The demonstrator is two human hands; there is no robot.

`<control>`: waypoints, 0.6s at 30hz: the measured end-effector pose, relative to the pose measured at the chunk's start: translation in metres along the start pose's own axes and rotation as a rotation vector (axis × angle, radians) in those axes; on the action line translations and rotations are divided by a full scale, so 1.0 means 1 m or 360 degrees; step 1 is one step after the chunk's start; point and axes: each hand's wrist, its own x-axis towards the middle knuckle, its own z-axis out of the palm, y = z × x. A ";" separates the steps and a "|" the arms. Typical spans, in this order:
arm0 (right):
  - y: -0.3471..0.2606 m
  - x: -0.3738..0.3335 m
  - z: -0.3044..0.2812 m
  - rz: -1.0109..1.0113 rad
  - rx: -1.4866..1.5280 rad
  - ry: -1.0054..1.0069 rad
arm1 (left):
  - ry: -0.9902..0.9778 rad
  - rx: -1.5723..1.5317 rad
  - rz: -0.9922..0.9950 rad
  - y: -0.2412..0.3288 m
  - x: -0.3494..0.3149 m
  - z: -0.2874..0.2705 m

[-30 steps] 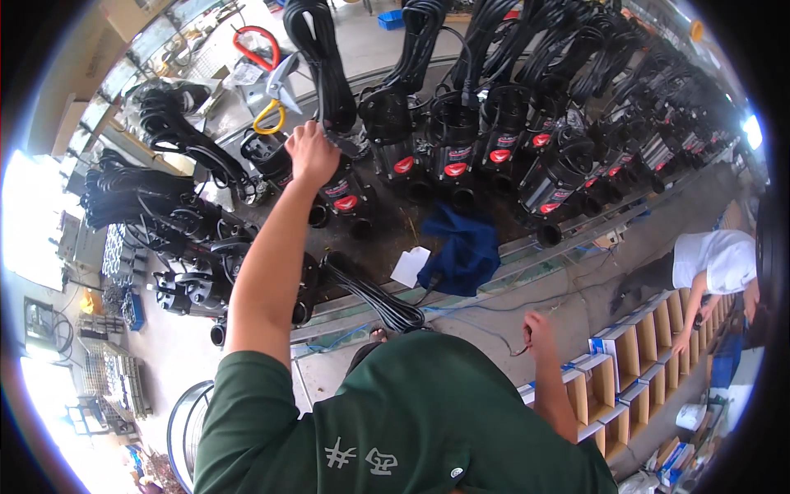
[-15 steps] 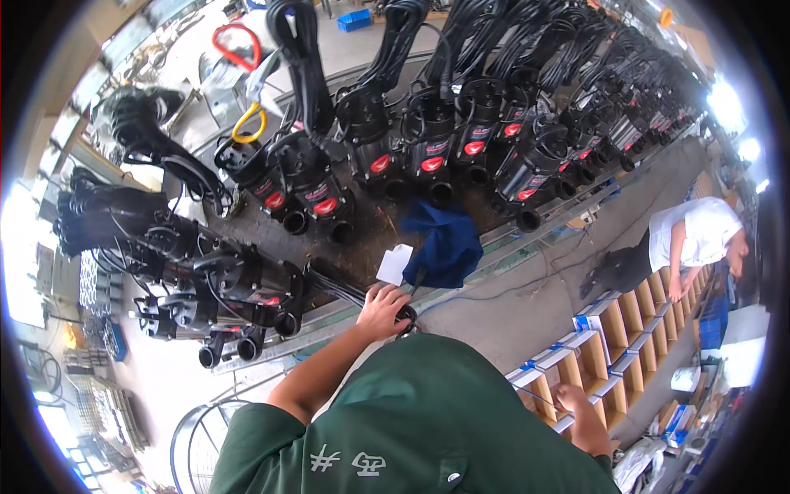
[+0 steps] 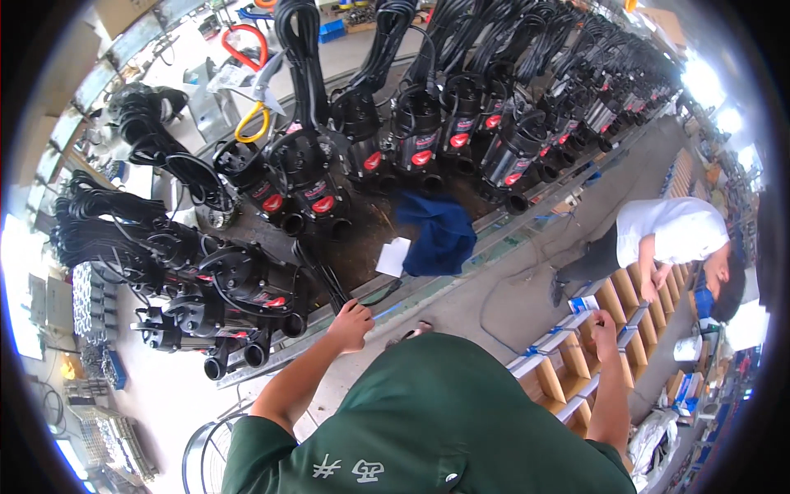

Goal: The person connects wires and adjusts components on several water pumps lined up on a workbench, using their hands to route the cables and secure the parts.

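Observation:
At the near edge of the bench, my left hand (image 3: 351, 326) is closed at the end of a bundle of thin black strips (image 3: 322, 270). How many strips are in its fingers is hidden. My right hand (image 3: 604, 328) is held out over a row of open cardboard boxes (image 3: 564, 362), its fingers curled together; anything within them is too small to make out. A dark blue cloth (image 3: 440, 235) and a white paper (image 3: 393, 257) lie on the bench beyond my left hand. Black pumps (image 3: 313, 181) with red labels and coiled cables stand around them.
Red-and-yellow-handled scissors (image 3: 262, 90) stand among the pumps. More pumps fill the bench toward the far right. A person in a white shirt (image 3: 666, 230) bends over the boxes on the right. A wire-guarded round frame (image 3: 210, 445) stands at lower left.
My left hand has drawn back toward me and left, its fingers now curled in. My right hand has risen and moved forward along the boxes. The person in white appears closer.

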 end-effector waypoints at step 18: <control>-0.210 0.174 0.104 -0.0678 0.1490 -0.0468 | 0.0870 -0.0989 -0.0797 -0.033 0.199 -0.183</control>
